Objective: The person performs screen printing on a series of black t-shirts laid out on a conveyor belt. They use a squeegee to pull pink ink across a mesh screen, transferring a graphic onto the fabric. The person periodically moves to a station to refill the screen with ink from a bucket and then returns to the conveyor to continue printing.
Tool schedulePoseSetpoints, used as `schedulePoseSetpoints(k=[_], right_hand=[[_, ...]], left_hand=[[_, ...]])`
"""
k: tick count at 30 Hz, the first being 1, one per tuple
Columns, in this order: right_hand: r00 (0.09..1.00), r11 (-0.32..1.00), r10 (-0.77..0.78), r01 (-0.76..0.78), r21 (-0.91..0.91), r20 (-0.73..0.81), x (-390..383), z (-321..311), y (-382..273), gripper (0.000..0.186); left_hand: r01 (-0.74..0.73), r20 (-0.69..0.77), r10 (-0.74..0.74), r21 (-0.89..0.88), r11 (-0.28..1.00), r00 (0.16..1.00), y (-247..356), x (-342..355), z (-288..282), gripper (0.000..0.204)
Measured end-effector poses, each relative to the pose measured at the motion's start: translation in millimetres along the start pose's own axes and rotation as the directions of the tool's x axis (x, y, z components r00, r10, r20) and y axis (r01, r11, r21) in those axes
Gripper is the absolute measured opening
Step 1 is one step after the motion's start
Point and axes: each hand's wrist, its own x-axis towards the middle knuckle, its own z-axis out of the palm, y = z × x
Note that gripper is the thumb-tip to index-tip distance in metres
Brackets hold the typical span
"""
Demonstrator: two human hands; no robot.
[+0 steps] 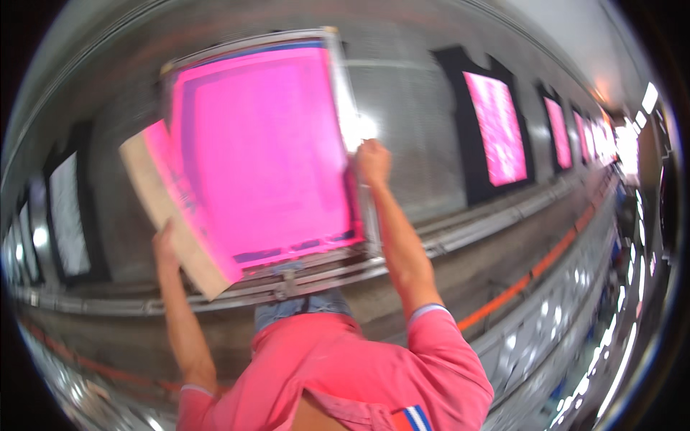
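A screen-printing frame (343, 93) with a metal border lies in front of me, its mesh spread with bright pink ink (269, 151). My left hand (165, 244) is closed around the long wooden handle of a squeegee (172, 205). The squeegee leans at a slant over the frame's left side, with pink ink along its inner edge. At the frame's right border, my right hand (374, 161) is curled and gripping it; its fingertips are partly hidden.
To the right, a black shirt (526, 147) with a pink printed block lies flat on the long grey table (410, 100), with several more beyond. On the left lies a black garment with a whitish block (67, 215). A metal rail (496, 219) borders the table's near edge.
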Motion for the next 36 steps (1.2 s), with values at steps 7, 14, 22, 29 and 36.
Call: schedulePoseSetpoints(k=[7,14,22,29,36], right_hand=[[0.878,0.895,-0.433,0.393,-0.210,-0.202,40,16,-34,0.052],[0.300,0.114,-0.637,0.948,-0.298,0.710,61,43,-237,0.082],[0.495,0.300,-0.576,0.869,-0.394,0.651,207,160,-248,0.016],[0.474,0.285,-0.721,0.868,-0.407,0.505,200,186,-231,0.012],[0.460,0.288,-0.734,0.877,-0.384,0.500,111,154,-170,0.020]], left_hand=[[-0.213,0.137,0.164,0.661,0.719,0.977,67,27,120,0.031],[-0.478,0.479,0.109,0.878,-0.040,0.871,66,148,232,0.023],[-0.434,0.495,0.146,0.843,-0.317,0.856,147,317,248,0.028],[-0.338,0.518,0.263,0.791,-0.510,0.814,131,336,221,0.026],[-0.436,0.599,0.319,0.777,-0.454,0.735,78,252,174,0.042]])
